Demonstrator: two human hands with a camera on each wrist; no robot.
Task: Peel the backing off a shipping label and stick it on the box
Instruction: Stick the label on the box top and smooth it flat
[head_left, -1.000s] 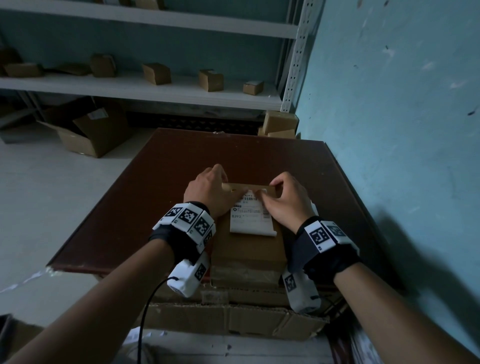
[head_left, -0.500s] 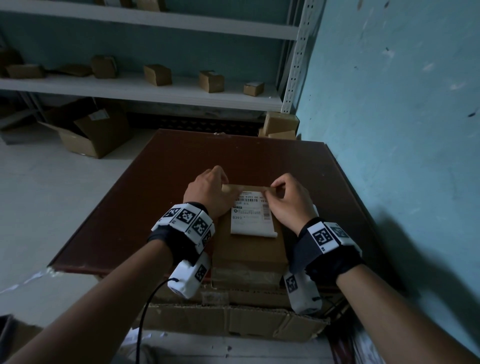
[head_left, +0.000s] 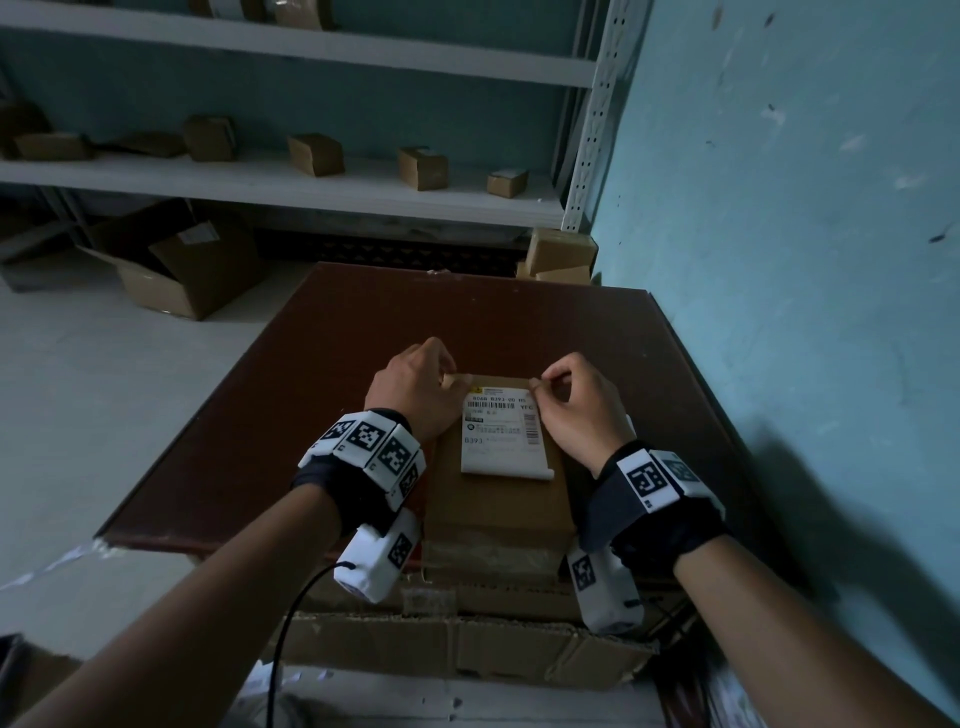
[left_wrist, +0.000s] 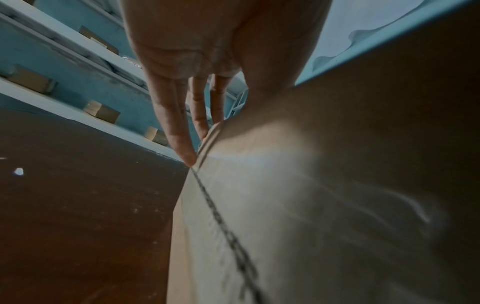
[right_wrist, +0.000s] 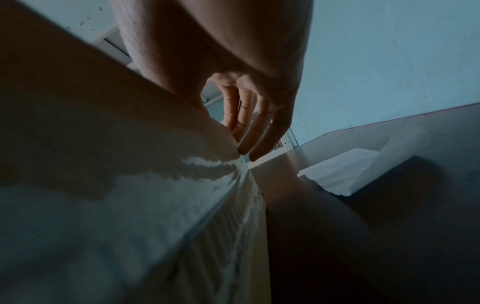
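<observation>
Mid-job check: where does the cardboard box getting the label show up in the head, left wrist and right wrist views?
Head: cardboard box at centre, between both wrists, label on top.
Left wrist: its side fills the lower right, fingers at its far edge.
Right wrist: its taped side fills the lower left.
Shared landmark: the brown tabletop.

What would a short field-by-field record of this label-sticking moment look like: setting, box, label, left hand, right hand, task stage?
setting: brown table beside a blue wall, shelves behind
box: cardboard box on the table
label: shipping label printed side up on the box top, near edge curling up
left hand: left hand at the label's far left corner
right hand: right hand at the far right corner, thumb and fingertip together
task stage: label laid on the box, not yet flat all over
</observation>
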